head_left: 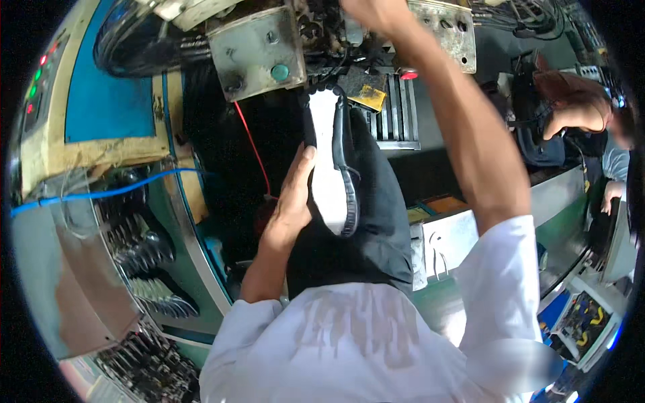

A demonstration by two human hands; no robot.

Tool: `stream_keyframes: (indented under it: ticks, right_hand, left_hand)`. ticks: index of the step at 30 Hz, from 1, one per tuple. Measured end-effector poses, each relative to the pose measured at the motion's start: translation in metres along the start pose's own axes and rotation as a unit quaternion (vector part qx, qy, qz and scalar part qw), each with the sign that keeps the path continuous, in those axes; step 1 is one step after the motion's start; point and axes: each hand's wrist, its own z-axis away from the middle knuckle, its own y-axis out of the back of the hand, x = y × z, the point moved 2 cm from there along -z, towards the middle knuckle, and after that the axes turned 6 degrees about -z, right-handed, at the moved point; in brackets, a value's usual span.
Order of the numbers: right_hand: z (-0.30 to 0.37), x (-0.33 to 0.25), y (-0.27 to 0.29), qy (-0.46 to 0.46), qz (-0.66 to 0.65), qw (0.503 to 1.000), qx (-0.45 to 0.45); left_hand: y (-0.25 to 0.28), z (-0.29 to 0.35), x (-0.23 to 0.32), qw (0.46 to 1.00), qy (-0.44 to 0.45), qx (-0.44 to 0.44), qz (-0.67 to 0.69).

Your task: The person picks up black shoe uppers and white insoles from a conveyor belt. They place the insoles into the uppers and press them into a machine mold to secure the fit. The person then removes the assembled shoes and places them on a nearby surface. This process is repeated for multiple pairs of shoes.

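Observation:
A black shoe upper point(329, 178) is held sole side up over my lap, its white underside facing me and its gathered toe edge pointing away. My left hand point(294, 195) grips it along its left side, the thumb lying against the rim and the other fingers hidden beneath. My right arm stretches far forward to a grimy machine point(316, 30). At the top edge of the picture my right hand point(377, 13) is close to the machine's middle; its fingers are cut off or hidden.
A metal control box point(259, 54) with a green button juts out ahead. A red knob point(408, 74) sits by a slatted metal rack point(396, 121). At left, several black shoes point(144, 245) lie on a shelf beside a blue hose point(101, 195). Another person point(578, 114) is at the far right.

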Motion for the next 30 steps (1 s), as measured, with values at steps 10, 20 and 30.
stream_keyframes:
  ticks: [10, 20, 30]
  right_hand:
    - [0.272, -0.103, -0.066, -0.569, -0.548, 0.613, 0.006]
    - [0.294, -0.099, -0.058, -0.485, -0.435, 0.735, -0.187]
    - [0.328, -0.007, -0.044, -0.527, -0.377, 0.741, -0.176]
  left_hand:
    - [0.022, 0.086, -0.04, 0.968, 0.034, -0.135, 0.208]
    - [0.211, 0.243, -0.052, 0.921, -0.164, 0.349, -0.047]
    - [0.435, 0.416, -0.083, 0.519, 0.131, 0.699, -0.474]
